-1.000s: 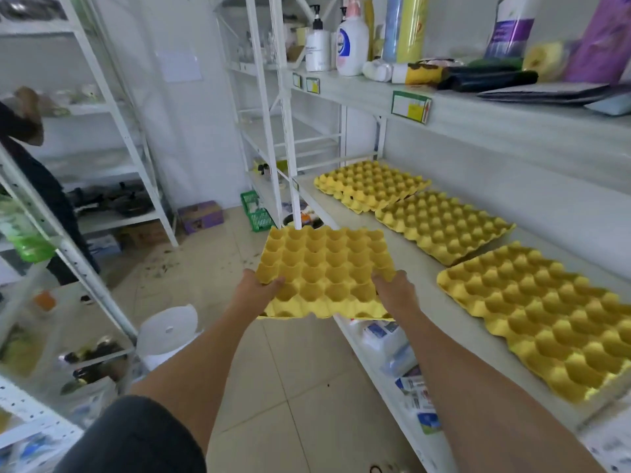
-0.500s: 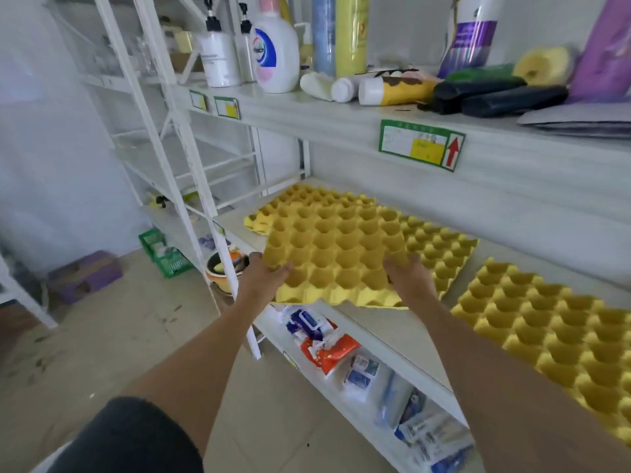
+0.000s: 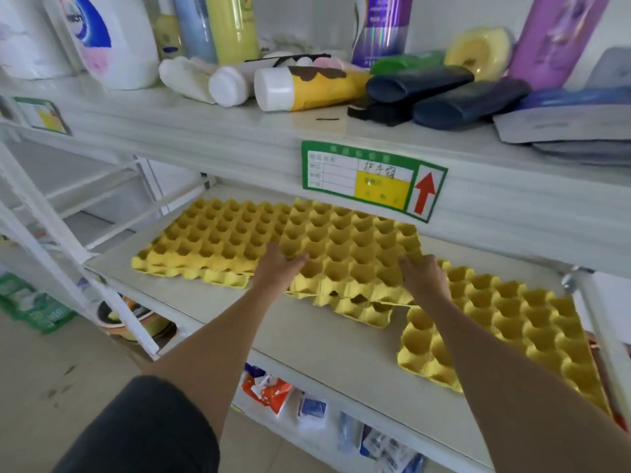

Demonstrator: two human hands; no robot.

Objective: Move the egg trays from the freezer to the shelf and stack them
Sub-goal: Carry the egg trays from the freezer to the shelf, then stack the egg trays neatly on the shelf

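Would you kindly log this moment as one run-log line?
step: stacking | left hand: holding top egg tray | right hand: holding same tray | tray over middle tray on shelf

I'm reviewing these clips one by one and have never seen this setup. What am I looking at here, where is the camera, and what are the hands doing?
There is no machine: a person works with bare hands, and the one camera sits on their head, looking forward and down along both arms. The left hand and right hand each have a grip on the near edge of a yellow egg tray, holding it over another tray on the white middle shelf. A tray stack lies to its left and a single tray to its right. The upper shelf carries bottles and tubes, with a green label on its front edge.
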